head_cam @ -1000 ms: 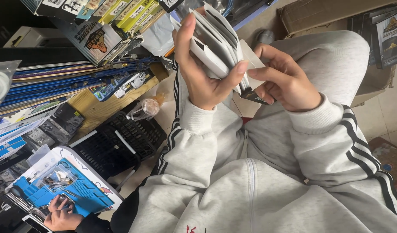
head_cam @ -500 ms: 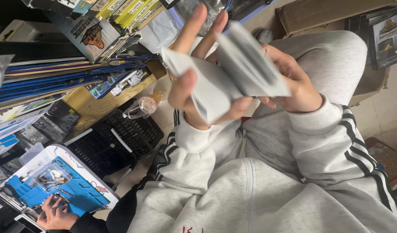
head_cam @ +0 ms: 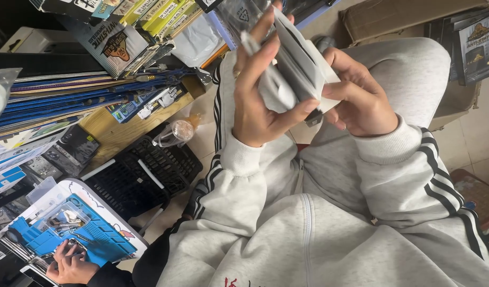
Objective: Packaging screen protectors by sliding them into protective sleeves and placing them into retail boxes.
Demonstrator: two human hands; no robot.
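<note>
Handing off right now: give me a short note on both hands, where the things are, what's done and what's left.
Left hand: gripping a stack of flat white-and-grey packets over the lap, thumb across the front, fingers spread behind.
Right hand: pinching the stack's right edge, fingers curled.
Nearby: black plastic crate on the floor to the left; another person's hand at a blue tray of small parts.
Done: the stack is gathered in both hands.
Left: no packet has been separated from the stack yet.
</note>
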